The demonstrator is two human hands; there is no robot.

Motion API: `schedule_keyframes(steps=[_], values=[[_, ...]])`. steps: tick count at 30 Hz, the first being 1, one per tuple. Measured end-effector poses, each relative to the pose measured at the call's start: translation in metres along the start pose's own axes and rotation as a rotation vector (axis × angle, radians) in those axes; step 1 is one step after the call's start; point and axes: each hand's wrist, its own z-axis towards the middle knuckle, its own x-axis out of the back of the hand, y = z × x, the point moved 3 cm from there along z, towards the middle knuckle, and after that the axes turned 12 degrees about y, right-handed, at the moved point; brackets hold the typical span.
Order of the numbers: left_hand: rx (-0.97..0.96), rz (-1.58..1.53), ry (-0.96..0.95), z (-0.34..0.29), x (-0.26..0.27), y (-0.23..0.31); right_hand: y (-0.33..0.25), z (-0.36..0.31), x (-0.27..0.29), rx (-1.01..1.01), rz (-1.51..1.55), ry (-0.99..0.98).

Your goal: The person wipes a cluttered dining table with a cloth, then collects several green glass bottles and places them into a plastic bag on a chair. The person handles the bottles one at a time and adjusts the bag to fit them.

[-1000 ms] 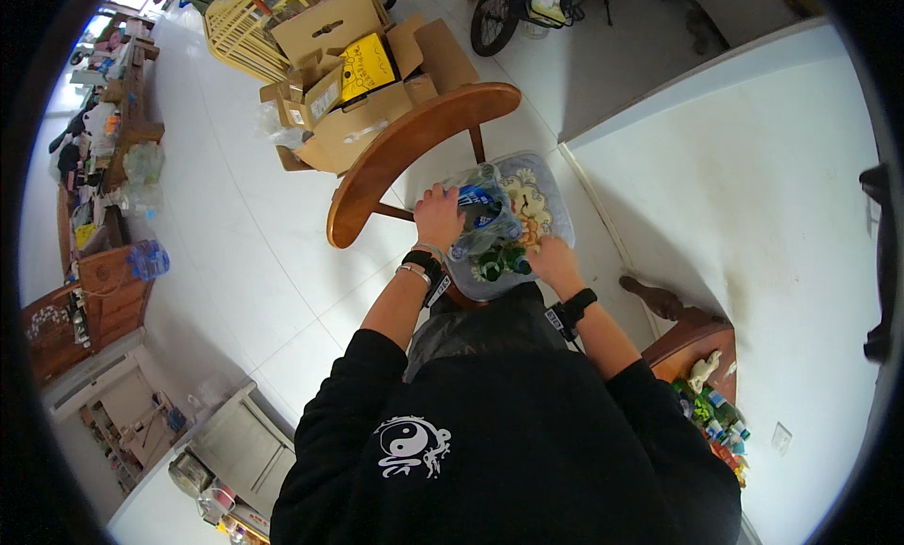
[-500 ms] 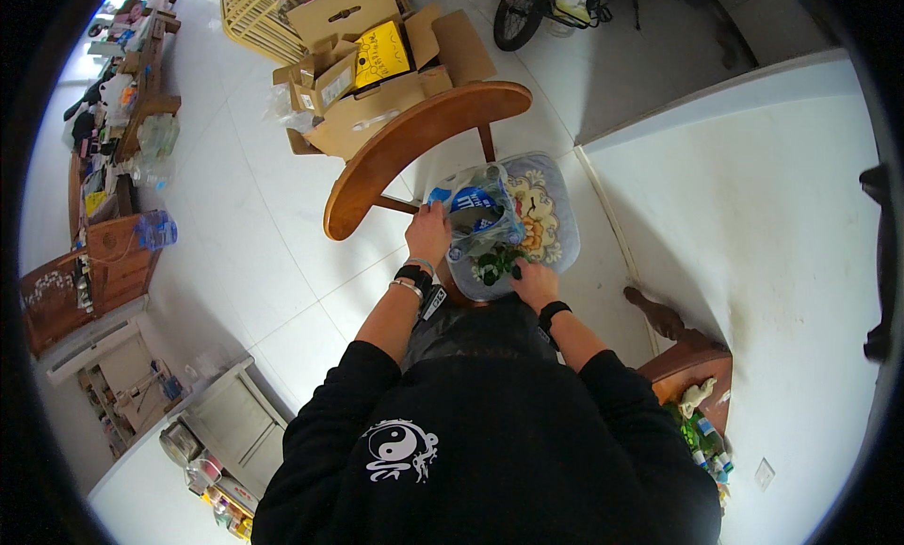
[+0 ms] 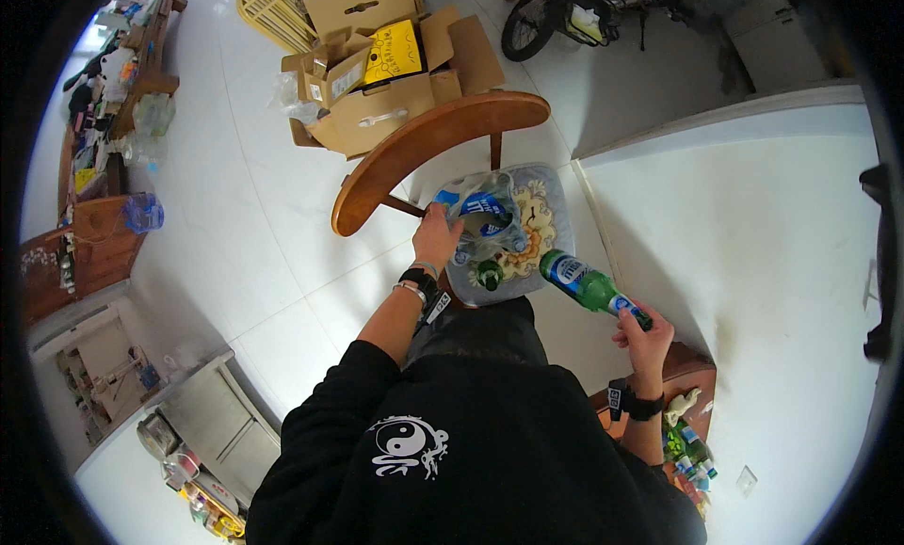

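Note:
My right hand (image 3: 648,343) is closed round the neck of a green glass bottle (image 3: 589,289) with a blue-and-white label. The bottle is held out to the right of a wooden chair (image 3: 443,145), its base pointing toward the seat. My left hand (image 3: 436,236) grips the near-left edge of a clear plastic bag (image 3: 516,234) on the chair's grey, flower-patterned cushion (image 3: 557,201). Blue-labelled contents show inside the bag. A second green bottle (image 3: 489,275) sits at the bag's near side, partly hidden.
Behind the chair stands an open cardboard box (image 3: 400,121) with a yellow package (image 3: 394,54). A wooden piece of furniture (image 3: 692,366) at my right holds several green bottles (image 3: 692,451). A white wall (image 3: 753,244) bounds the right side; a bicycle-like vehicle (image 3: 556,23) stands far back.
My right hand has swung from the bag out to the right, carrying a green bottle by its neck. My left hand stays at the bag's edge.

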Motion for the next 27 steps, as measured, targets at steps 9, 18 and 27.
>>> schedule_keyframes(steps=[9, 18, 27], values=[[-0.004, 0.164, -0.118, 0.005, -0.015, -0.011, -0.039, -0.004, -0.102, 0.113, 0.11, -0.309], [-0.275, 0.274, -0.113, 0.0, -0.01, -0.017, -0.021, 0.021, -0.159, 0.334, -0.067, -0.45], [-0.276, 0.173, -0.096, -0.008, -0.015, -0.018, 0.043, 0.019, -0.233, 0.466, -0.001, -0.417]])
